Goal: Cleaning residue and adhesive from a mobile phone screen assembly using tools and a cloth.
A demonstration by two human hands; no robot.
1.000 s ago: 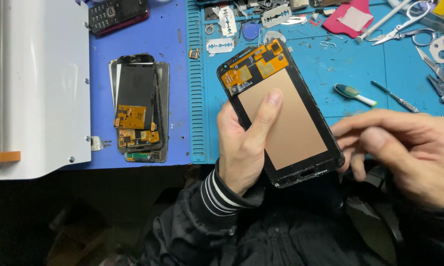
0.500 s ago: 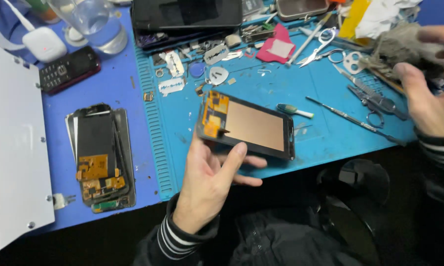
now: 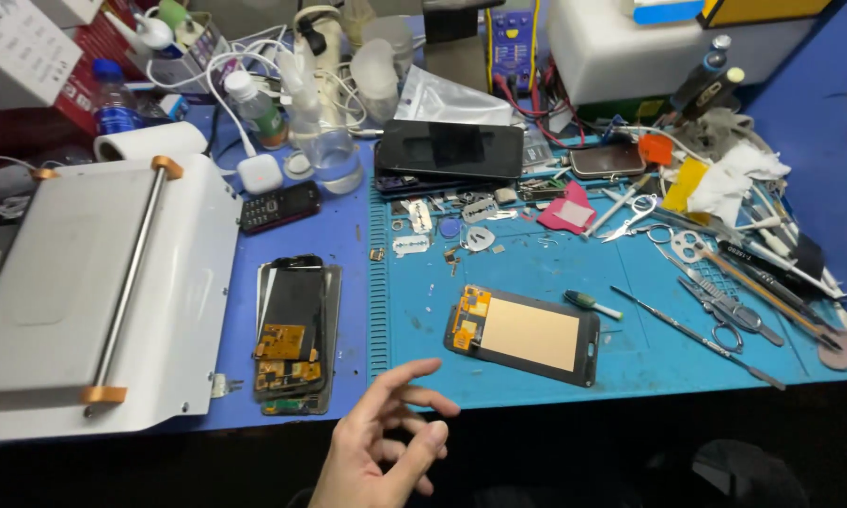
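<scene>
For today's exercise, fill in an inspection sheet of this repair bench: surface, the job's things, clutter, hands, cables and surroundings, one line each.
Surface: teal work mat on a blue table.
Job's things: phone screen panel lies flat on the mat, back side up, orange flex at its left end; stack of phone parts sits left of the mat.
Clutter: scissors, tweezers, small screwdriver, metal bits, white tissue.
Hands: left hand open above the mat's near edge, holding nothing; right hand not in view.
Cables: white cables tangled at the back left.
Surroundings: white machine with a metal bar on the left; dark phone and bottles behind.
</scene>
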